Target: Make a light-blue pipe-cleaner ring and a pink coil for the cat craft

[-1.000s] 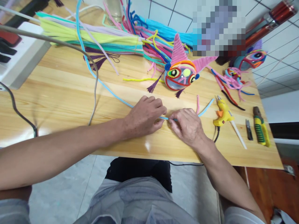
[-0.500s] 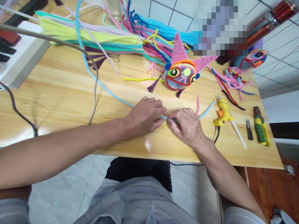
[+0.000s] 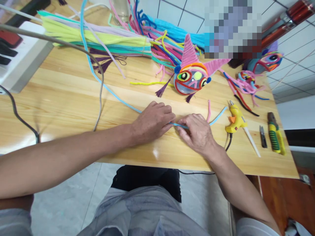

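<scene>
A long light-blue pipe cleaner (image 3: 110, 90) runs across the wooden table (image 3: 61, 98) from the far left toward me. My left hand (image 3: 152, 121) is closed on it near the front edge. My right hand (image 3: 198, 132) pinches the same pipe cleaner just to the right, and its free end (image 3: 219, 114) pokes out beyond my fingers. Just behind my hands sits a colourful pipe-cleaner mask (image 3: 190, 75) with pink pointed ears.
A yellow glue gun (image 3: 235, 118), small snips (image 3: 262, 136) and a green-handled tool (image 3: 275, 132) lie to the right. Bundles of coloured pipe cleaners (image 3: 110, 37) fill the back. A grey cable (image 3: 99, 91) crosses the left side. A second mask (image 3: 267, 62) sits far right.
Almost nothing moves. My right hand's fingers shift slightly along the blue pipe cleaner; my left hand stays put.
</scene>
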Demonstrator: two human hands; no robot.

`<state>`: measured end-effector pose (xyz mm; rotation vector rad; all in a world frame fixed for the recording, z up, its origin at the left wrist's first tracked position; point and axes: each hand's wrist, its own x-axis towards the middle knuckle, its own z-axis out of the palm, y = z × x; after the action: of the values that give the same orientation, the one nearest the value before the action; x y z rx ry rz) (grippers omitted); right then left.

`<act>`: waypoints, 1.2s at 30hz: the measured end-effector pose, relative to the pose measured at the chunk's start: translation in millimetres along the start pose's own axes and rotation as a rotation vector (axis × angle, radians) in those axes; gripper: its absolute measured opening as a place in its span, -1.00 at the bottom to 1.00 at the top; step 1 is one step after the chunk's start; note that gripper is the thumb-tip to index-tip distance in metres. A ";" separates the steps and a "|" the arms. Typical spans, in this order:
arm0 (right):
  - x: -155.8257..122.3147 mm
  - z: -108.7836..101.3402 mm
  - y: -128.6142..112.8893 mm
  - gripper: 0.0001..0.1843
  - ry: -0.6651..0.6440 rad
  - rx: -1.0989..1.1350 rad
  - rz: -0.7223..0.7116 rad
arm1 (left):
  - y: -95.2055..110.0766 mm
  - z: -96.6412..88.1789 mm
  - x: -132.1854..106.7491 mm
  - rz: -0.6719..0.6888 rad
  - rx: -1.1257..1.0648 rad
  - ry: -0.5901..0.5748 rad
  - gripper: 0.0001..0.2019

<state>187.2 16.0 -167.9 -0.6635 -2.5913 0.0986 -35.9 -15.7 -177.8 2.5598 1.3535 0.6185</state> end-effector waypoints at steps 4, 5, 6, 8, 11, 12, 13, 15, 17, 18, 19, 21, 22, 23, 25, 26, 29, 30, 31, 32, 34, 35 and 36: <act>-0.5 0.6 1.4 -0.93 -0.005 0.001 0.006 | -0.4 1.4 -0.7 -0.015 -0.006 0.006 -0.87; -0.6 0.9 2.0 -0.93 -0.004 0.003 0.008 | -0.2 1.8 -1.0 -0.021 -0.007 0.013 -0.88; -0.7 1.2 2.6 -0.93 -0.003 0.006 0.012 | 0.0 2.2 -1.3 -0.028 -0.007 0.021 -0.86; -1.0 1.7 3.6 -0.93 -0.004 0.010 0.021 | 0.5 2.8 -1.6 -0.034 -0.004 0.033 -0.82; -1.5 2.0 4.0 -0.92 -0.008 0.004 0.018 | 0.4 3.0 -1.3 -0.019 0.009 0.023 -0.88; -1.7 2.0 3.9 -0.92 -0.011 0.003 0.015 | 0.1 2.8 -1.0 -0.013 0.012 0.018 -0.88; -1.8 1.9 3.8 -0.92 -0.015 0.004 0.014 | -0.3 2.3 -0.6 -0.008 0.011 0.014 -0.86; -1.9 1.6 3.5 -0.93 -0.017 0.007 0.018 | -1.1 1.1 0.1 -0.009 0.002 0.010 -0.85; -1.7 1.1 3.6 -0.93 -0.014 0.006 0.024 | -1.6 -0.3 0.5 -0.018 -0.013 0.013 -0.85; -1.6 0.9 3.8 -0.93 -0.010 0.004 0.027 | -1.7 -0.7 0.5 -0.023 -0.020 0.013 -0.86; -1.5 0.8 4.3 -0.93 -0.006 0.004 0.030 | -1.6 -0.9 0.4 -0.029 -0.025 0.013 -0.86; -1.5 1.0 5.5 -0.92 0.003 0.007 0.033 | -1.3 -0.7 -0.2 -0.040 -0.030 0.021 -0.87; -1.6 1.2 6.1 -0.92 0.005 0.012 0.035 | -1.0 -0.2 -0.6 -0.047 -0.030 0.029 -0.89; -1.8 1.5 6.7 -0.92 0.008 0.017 0.036 | -0.7 0.3 -1.0 -0.055 -0.028 0.039 -0.89; -2.0 2.0 7.4 -0.93 0.014 0.025 0.038 | -0.3 1.3 -1.5 -0.068 -0.023 0.057 -0.83; -2.0 2.2 7.5 -0.93 0.017 0.026 0.040 | -0.2 1.7 -1.6 -0.069 -0.020 0.059 -0.82; -1.6 2.3 6.9 -0.91 0.018 0.023 0.043 | -0.7 1.9 -1.1 -0.053 -0.017 0.040 -0.88; -1.4 2.3 6.6 -0.91 0.017 0.023 0.041 | -0.9 1.8 -0.9 -0.047 -0.019 0.033 -0.88; -1.2 2.3 6.4 -0.91 0.017 0.023 0.040 | -1.3 1.7 -0.6 -0.043 -0.022 0.030 -0.86; -1.2 2.3 6.3 -0.92 0.017 0.023 0.038 | -1.6 1.5 -0.5 -0.041 -0.024 0.030 -0.85; -1.5 2.5 6.7 -0.93 0.015 0.023 0.034 | -2.2 1.0 -0.4 -0.040 -0.027 0.037 -0.84; -1.8 2.6 7.2 -0.93 0.015 0.021 0.035 | -2.6 0.7 -0.4 -0.039 -0.026 0.040 -0.84; -2.3 2.7 7.8 -0.92 0.017 0.018 0.037 | -2.9 0.3 -0.4 -0.039 -0.024 0.041 -0.84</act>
<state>191.2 21.9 -172.6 -0.7030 -2.5591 0.1273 -38.2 -14.4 -179.2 2.5095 1.3964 0.6796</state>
